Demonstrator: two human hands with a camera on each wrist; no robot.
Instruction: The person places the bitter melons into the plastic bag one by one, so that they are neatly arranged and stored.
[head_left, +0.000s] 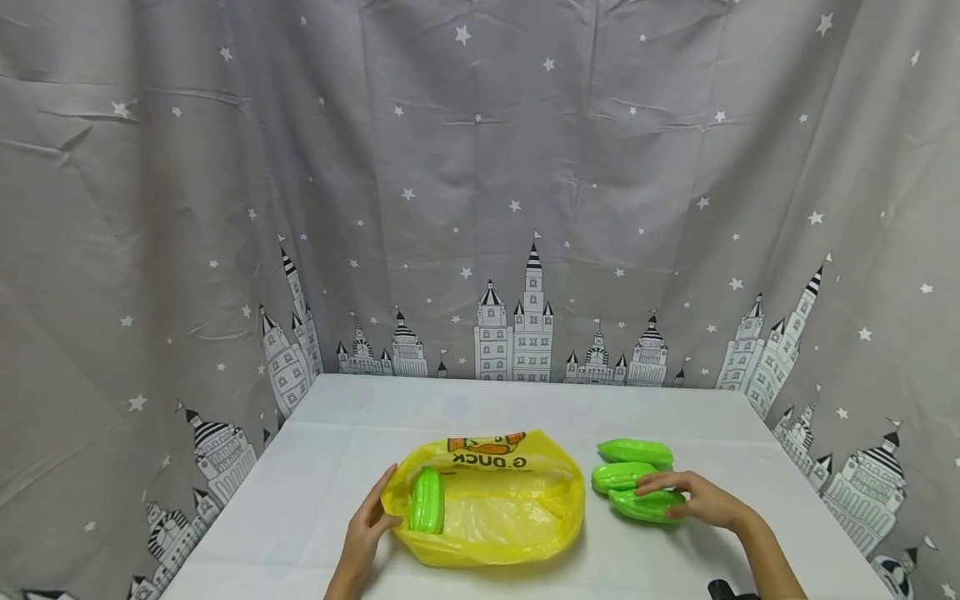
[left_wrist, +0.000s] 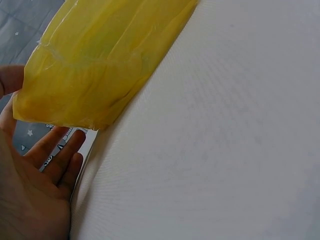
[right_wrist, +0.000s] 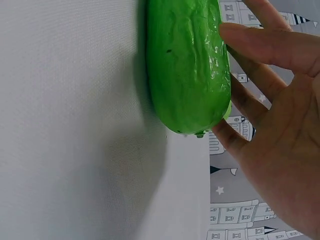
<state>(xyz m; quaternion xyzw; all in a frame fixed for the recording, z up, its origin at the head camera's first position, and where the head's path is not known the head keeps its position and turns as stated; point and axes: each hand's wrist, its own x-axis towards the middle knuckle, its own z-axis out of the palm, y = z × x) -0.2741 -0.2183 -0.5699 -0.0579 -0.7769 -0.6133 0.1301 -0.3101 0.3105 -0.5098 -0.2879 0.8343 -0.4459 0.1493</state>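
A yellow plastic bag [head_left: 517, 554] with "G.DUCK" print lies on the white table, its mouth spread wide. One glossy green bitter melon [head_left: 427, 500] is inside, toward the left. My left hand [head_left: 365, 529] pinches the bag's left edge between thumb and index finger; the other fingers extend below it in the left wrist view. Three more bitter melons lie right of the bag: a back one [head_left: 637, 452], a middle one [head_left: 621, 477] and a front one [head_left: 645, 505]. At the front one, my right hand [head_left: 701, 500] has its thumb by the near side and its fingers loosely spread over it.
The white table [head_left: 315, 450] reaches back to a grey curtain [head_left: 517, 150] printed with stars and castles. A black object [head_left: 722, 590] shows beside the right wrist at the bottom edge.
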